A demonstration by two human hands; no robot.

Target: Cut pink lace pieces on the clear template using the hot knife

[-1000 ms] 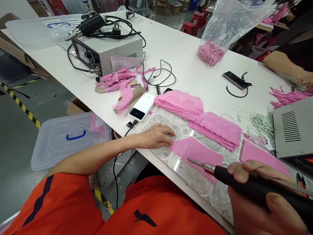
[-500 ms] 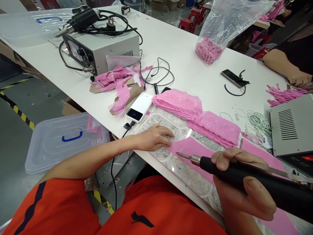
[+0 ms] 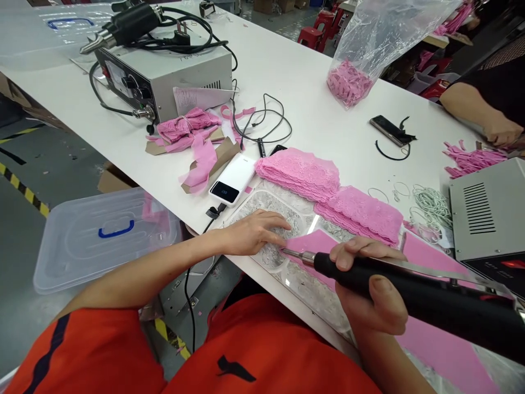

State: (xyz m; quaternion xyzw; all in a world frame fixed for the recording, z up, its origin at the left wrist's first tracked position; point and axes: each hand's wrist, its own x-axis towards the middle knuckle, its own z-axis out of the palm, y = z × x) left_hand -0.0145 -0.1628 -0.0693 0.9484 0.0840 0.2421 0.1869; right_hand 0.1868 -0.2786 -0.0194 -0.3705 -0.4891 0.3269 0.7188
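My right hand is wrapped round a black handheld ultrasonic cutter with a thin metal tip. That tip points left and lies at the left end of a pink fabric piece, close to my left fingertips. My left hand is spread flat, palm down, with its fingers at the same end of the fabric. Beneath both is a clear template with rounded cut-outs over a greyish patterned surface. Two stacks of pink lace rest along its far side. More pink fabric lies under the cutter's body.
A white power bank with a cable sits left of the lace. Behind it are pink scraps and a grey control box. Another grey box stands at right, near a person's arm. A bag of pink strips stands farther back.
My right hand has moved left with the cutter, bringing its tip to the fabric's left end beside my left fingers. My left hand stays nearly in place.
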